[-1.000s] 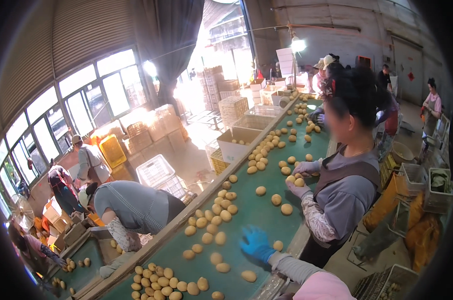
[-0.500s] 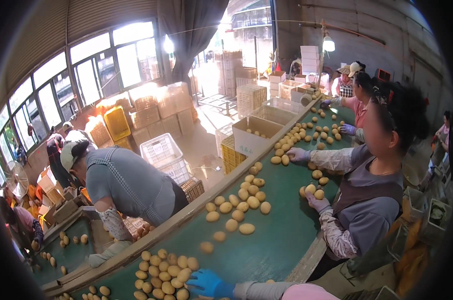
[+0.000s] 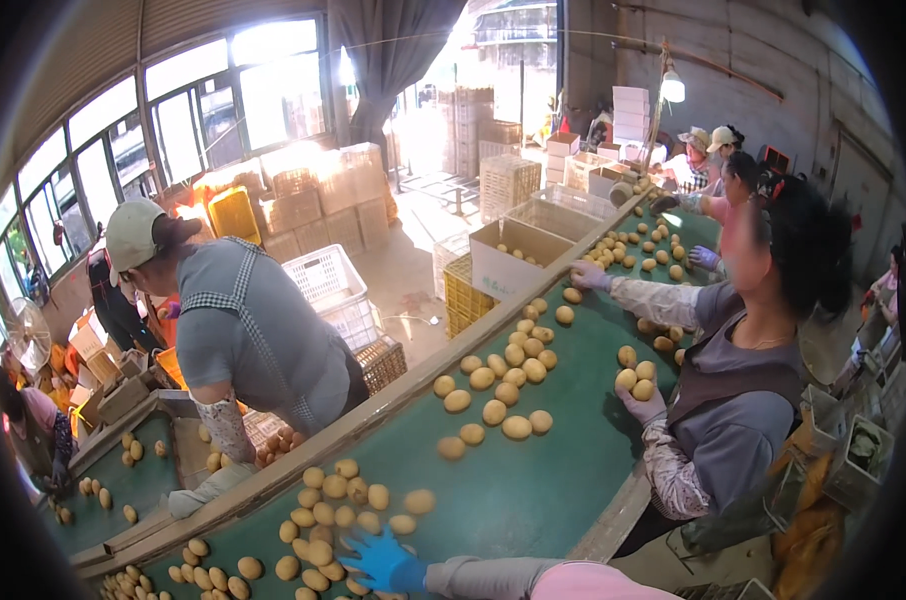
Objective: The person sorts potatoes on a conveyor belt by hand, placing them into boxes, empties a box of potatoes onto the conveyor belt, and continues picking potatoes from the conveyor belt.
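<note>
My right hand [image 3: 385, 562], in a blue glove, comes in from the lower right over a green conveyor belt [image 3: 533, 490]. Its fingers are spread, with nothing gripped. They rest at the right edge of a pile of potatoes [image 3: 320, 552]; a few more lie just beyond the fingertips. My left hand does not show. Farther along the belt lies a loose group of potatoes [image 3: 514, 376]. At the right, a co-worker's gloved hand [image 3: 645, 400] cups several potatoes, while that person's other hand [image 3: 591, 276] reaches the far rim.
A wooden rail [image 3: 413, 398] edges the belt. Beyond it a co-worker in a grey shirt [image 3: 248, 325] bends over a second belt [image 3: 158, 485]. A carton with potatoes [image 3: 518, 262], yellow crates [image 3: 467, 300] and a white crate [image 3: 335, 290] stand behind the rail. More co-workers line the belt's far end.
Potatoes have travelled up the belt, away to the upper right. My right hand has shifted slightly left with fingers spread. The right co-worker's reaching hand has moved to the far rim.
</note>
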The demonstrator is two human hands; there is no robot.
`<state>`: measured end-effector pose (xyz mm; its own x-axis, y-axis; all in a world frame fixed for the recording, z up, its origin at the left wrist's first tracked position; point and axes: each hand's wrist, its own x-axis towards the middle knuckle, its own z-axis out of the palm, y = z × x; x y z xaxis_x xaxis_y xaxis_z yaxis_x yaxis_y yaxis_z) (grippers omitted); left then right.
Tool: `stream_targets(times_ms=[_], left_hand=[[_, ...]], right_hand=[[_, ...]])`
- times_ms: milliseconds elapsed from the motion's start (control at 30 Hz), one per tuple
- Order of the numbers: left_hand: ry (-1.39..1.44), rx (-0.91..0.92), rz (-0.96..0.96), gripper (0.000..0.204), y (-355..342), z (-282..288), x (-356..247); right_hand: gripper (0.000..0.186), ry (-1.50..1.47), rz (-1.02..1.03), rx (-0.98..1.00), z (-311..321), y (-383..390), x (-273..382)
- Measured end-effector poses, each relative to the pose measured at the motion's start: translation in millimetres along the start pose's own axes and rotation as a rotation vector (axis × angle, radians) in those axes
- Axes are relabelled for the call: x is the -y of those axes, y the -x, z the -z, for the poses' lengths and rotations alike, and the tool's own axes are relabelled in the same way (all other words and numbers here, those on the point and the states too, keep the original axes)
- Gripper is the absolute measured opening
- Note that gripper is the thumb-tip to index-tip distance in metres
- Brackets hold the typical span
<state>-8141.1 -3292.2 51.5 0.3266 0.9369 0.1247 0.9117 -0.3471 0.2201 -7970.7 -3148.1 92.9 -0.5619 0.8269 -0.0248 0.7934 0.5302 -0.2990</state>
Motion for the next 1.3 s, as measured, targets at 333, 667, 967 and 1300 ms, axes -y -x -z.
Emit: stream_targets(times_ms=[333,667,967,1300], left_hand=[[0.036,0.05,0.728,0.059,78.4,33.5,120.2],[-0.05,-0.063,0.567,0.076,115.2,44.8,101.7],[0.11,0.096,-0.322,0.064,86.7,-30.9,75.6],[-0.325,0.0,0.618,0.061,172.1,66.2,267.4]], right_hand=[[0.054,0.093,0.174,-0.001,15.2,156.9,-13.2],[0.065,0.292,-0.928,-0.489,42.3,226.7,-13.2],[0.054,-0.606,-0.322,-0.081,-54.9,89.8,140.3],[0.047,-0.389,-0.279,-0.622,16.5,162.2,46.5]])
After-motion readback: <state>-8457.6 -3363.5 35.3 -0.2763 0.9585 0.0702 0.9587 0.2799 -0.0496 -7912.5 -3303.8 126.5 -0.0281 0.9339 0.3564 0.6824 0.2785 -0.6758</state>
